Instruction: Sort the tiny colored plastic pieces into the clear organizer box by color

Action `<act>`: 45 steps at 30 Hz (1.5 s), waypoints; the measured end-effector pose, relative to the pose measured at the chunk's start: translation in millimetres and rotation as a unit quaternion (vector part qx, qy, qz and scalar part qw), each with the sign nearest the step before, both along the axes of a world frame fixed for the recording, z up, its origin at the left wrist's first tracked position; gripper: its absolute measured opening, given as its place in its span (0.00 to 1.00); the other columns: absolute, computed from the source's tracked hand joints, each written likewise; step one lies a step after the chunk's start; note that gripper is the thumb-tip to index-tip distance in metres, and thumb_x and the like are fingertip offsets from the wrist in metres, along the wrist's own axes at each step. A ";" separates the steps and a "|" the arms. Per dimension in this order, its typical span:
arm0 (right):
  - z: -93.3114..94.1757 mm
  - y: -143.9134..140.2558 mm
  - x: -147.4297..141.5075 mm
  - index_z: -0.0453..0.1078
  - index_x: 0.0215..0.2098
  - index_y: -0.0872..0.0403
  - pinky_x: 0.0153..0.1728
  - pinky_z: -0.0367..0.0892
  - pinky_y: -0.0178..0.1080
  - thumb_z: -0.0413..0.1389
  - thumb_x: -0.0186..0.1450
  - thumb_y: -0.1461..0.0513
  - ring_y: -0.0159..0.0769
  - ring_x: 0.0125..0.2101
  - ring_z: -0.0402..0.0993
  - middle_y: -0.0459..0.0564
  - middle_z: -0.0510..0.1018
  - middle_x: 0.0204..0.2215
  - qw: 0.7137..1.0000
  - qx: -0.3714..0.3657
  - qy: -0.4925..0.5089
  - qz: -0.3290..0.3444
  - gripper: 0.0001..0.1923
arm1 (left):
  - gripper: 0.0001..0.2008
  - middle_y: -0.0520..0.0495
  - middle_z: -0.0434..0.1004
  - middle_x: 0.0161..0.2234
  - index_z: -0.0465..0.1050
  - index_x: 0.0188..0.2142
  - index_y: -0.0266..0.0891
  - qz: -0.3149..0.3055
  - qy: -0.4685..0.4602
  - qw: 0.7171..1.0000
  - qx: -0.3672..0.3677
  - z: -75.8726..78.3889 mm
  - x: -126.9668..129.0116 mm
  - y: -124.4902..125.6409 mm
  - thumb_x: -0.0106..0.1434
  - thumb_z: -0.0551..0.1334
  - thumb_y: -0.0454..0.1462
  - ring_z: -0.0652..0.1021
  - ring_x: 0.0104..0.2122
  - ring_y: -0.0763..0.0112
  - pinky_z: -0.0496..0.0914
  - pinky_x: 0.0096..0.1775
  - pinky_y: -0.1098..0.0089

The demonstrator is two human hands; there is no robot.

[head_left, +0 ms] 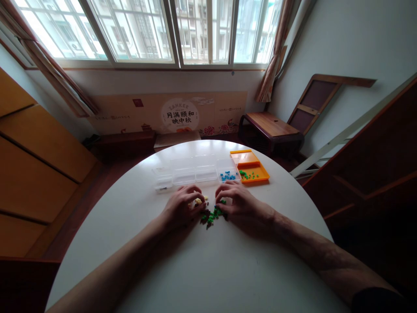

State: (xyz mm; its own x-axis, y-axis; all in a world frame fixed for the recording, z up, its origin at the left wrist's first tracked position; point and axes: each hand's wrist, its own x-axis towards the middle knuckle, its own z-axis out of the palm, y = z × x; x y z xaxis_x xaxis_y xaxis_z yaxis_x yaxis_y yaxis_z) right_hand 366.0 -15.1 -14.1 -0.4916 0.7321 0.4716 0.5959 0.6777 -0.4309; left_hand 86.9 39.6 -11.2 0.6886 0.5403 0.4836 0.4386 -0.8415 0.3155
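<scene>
While your left hand (180,205) rests palm down just left of frame centre, its curled fingers touch a few pale yellow pieces (198,201); whether they pinch one, you cannot tell. Your right hand (236,201) mirrors it, fingertips bent together onto the green pieces (212,214). That small heap trails diagonally toward lower left on the white round table (208,269).
</scene>
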 end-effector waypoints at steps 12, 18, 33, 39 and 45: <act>-0.1 1.4 0.4 0.80 0.36 0.48 0.54 0.68 0.47 0.68 0.69 0.63 0.40 0.44 0.79 0.45 0.87 0.43 1.000 0.008 0.010 0.016 0.04 | 0.06 0.49 0.83 0.41 0.84 0.37 0.46 0.005 0.005 1.000 0.014 -1.9 -0.7 1.4 0.70 0.71 0.42 0.80 0.37 0.66 0.71 0.47 0.64; 1.4 0.3 0.0 0.80 0.37 0.49 0.54 0.68 0.48 0.68 0.70 0.63 0.40 0.43 0.80 0.46 0.87 0.42 1.000 0.001 0.010 0.014 0.03 | 0.07 0.48 0.83 0.41 0.82 0.37 0.44 0.002 0.000 1.000 0.010 0.6 0.4 -0.3 0.73 0.68 0.42 0.80 0.38 0.67 0.71 0.46 0.64; 5.9 -4.0 -5.0 0.79 0.37 0.49 0.55 0.67 0.48 0.67 0.70 0.62 0.40 0.43 0.78 0.46 0.85 0.42 1.000 -0.006 0.014 0.010 0.03 | 0.02 0.47 0.83 0.44 0.81 0.39 0.44 -0.007 0.032 0.999 0.004 3.6 -0.5 -3.4 0.70 0.68 0.38 0.81 0.40 0.64 0.71 0.49 0.61; 4.6 -3.4 -6.0 0.80 0.37 0.49 0.55 0.67 0.47 0.67 0.68 0.65 0.40 0.44 0.78 0.46 0.86 0.41 1.000 -0.006 0.015 0.011 0.04 | 0.06 0.46 0.83 0.45 0.79 0.41 0.43 -0.016 0.027 0.999 0.027 0.1 -0.4 0.0 0.75 0.64 0.38 0.81 0.41 0.65 0.71 0.48 0.63; 2.8 -2.2 -4.1 0.79 0.37 0.48 0.57 0.66 0.47 0.68 0.67 0.65 0.41 0.44 0.78 0.45 0.86 0.42 0.999 -0.011 0.019 0.032 0.06 | 0.05 0.48 0.83 0.43 0.75 0.41 0.42 -0.028 -0.004 0.999 0.036 -0.3 0.0 0.4 0.76 0.62 0.37 0.82 0.41 0.66 0.69 0.49 0.63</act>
State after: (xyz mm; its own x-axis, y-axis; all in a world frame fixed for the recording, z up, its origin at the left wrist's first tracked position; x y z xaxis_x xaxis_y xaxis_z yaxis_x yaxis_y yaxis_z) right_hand 361.9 -17.3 -11.3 -0.5197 0.7109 0.4739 0.5354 0.7032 -0.4677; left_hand 86.9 39.9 -11.5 0.7121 0.4655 0.5256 0.3884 -0.8848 0.2575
